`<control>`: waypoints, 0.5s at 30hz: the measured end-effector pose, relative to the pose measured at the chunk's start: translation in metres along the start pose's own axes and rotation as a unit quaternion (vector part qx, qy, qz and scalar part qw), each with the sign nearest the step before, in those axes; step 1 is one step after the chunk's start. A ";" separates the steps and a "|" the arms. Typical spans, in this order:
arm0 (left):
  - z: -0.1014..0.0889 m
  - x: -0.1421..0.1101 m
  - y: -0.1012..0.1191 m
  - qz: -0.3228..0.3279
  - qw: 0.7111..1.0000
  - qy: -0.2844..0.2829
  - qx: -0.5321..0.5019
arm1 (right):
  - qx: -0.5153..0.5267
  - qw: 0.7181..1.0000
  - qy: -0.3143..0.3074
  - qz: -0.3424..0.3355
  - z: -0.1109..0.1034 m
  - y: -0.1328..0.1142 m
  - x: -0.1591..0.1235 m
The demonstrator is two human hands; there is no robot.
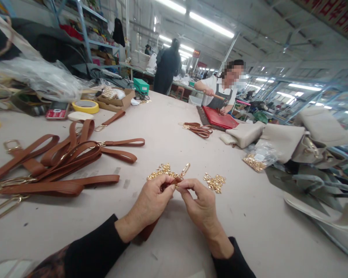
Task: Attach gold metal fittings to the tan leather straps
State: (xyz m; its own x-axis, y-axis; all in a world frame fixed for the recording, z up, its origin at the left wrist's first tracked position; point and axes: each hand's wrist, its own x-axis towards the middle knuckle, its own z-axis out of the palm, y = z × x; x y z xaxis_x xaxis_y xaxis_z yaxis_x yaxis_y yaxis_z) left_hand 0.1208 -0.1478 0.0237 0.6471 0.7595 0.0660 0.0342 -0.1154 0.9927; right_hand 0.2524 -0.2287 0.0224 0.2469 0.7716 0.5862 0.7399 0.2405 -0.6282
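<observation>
My left hand (153,199) and my right hand (198,200) meet over the table, both pinched on the end of a brown leather strap (148,229) that runs down under my left wrist. A gold clasp (185,169) sticks up from the strap's end between my fingertips. Two small heaps of gold hardware lie just beyond my hands, one heap (161,170) on the left and one heap (215,181) on the right.
A pile of brown straps (63,158) lies at the left. Beige bags (281,141) and a packet of gold parts (256,158) sit at the right. Across the table a person hammers on a red bag (220,117). Tape roll (85,106) and cardboard box (116,99) stand far left.
</observation>
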 end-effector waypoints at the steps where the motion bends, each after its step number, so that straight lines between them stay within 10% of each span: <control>1: 0.000 0.000 0.000 0.002 1.000 -0.003 -0.003 | -0.003 1.000 0.005 -0.002 0.000 0.000 0.000; 15: -0.005 -0.001 0.004 0.062 0.997 -0.014 0.035 | 0.138 0.981 0.051 0.123 0.010 -0.003 0.002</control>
State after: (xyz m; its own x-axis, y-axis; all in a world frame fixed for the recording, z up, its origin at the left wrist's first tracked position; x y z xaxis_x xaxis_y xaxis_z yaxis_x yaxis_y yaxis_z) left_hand 0.1164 -0.1453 0.0278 0.6707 0.7185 0.1840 0.0055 -0.2529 0.9675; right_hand 0.2446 -0.2220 0.0205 0.4686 0.7668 0.4386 0.4554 0.2157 -0.8637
